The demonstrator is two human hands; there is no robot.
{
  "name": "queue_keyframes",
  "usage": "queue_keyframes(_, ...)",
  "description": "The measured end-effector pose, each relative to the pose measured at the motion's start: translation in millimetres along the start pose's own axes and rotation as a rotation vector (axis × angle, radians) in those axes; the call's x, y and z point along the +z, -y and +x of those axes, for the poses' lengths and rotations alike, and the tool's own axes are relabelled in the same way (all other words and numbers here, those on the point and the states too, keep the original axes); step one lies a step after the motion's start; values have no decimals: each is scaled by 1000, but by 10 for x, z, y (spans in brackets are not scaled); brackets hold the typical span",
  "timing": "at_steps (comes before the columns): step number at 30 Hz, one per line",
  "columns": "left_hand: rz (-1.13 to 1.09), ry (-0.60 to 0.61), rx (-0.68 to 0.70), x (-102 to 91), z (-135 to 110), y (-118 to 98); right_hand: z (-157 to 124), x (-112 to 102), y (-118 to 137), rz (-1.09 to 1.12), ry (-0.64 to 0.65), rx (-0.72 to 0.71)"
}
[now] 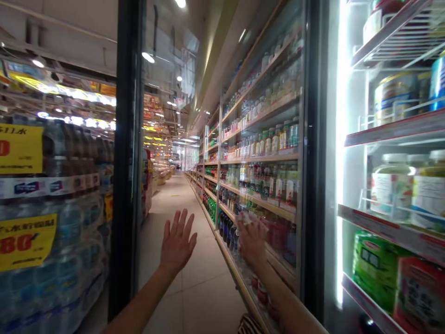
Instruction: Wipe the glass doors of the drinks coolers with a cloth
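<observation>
A tall glass door (215, 195) with a black frame (127, 139) stands swung open in front of me. My left hand (178, 241) is raised to the glass with its fingers spread and nothing in it; it looks flat against the pane, though contact is hard to confirm. To its right, my right hand (252, 241) is also at the glass, slightly blurred. Its bent fingers press on a crumpled whitish cloth (255, 221), partly hidden by the hand.
Right of the door, a lit fridge holds bottles (392, 185), cans (396, 95) and a green pack (375, 260) on wire-fronted shelves. Stacked bottled water (69, 260) with yellow price signs (26, 243) stands at left. An aisle floor (194, 297) and bottle shelves show in the glass.
</observation>
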State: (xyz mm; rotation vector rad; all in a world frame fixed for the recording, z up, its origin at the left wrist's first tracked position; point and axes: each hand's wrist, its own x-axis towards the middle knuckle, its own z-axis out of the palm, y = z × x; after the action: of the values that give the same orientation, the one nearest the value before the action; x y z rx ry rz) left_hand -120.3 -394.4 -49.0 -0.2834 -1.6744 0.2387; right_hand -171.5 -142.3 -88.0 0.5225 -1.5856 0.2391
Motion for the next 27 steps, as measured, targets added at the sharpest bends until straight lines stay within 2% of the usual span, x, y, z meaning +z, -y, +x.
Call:
queue_keyframes(2, 2, 6, 5, -4, -8, 8, 120, 27, 14, -34, -109, 148)
queue_keyframes(4, 6, 28, -6, -11, -13, 7, 170, 56, 81, -40, -154, 218)
queue_keyframes(5, 8, 45, -18, -16, -14, 4, 159, 67, 145, -21, -129, 185)
queue_keyframes(9, 0, 91, -55, -35, -17, -9, 56, 68, 418, 102, 84, -137)
queue_keyframes(11, -8, 95, -58, -39, -20, -12, 94, 58, 451, 101, 77, -119)
queue_keyframes(13, -18, 102, -65, -45, -20, -17, 186, 58, 429, 65, 5, 11)
queue_keyframes(15, -31, 112, -80, -57, -17, -23, 248, 63, 409, 42, -51, 79)
queue_keyframes(20, -49, 124, -82, -94, -10, -22, 104, 44, 332, 78, 59, -120)
queue_keyframes(21, -49, 120, -73, -94, -13, -17, 73, 39, 285, 70, 54, -104)
queue_keyframes(25, -46, 115, -60, -68, -31, -2, 45, 59, 192, -12, -93, 138)
queue_keyframes(27, -43, 122, -62, -62, -33, -1, 18, 79, 289, -3, -80, 141)
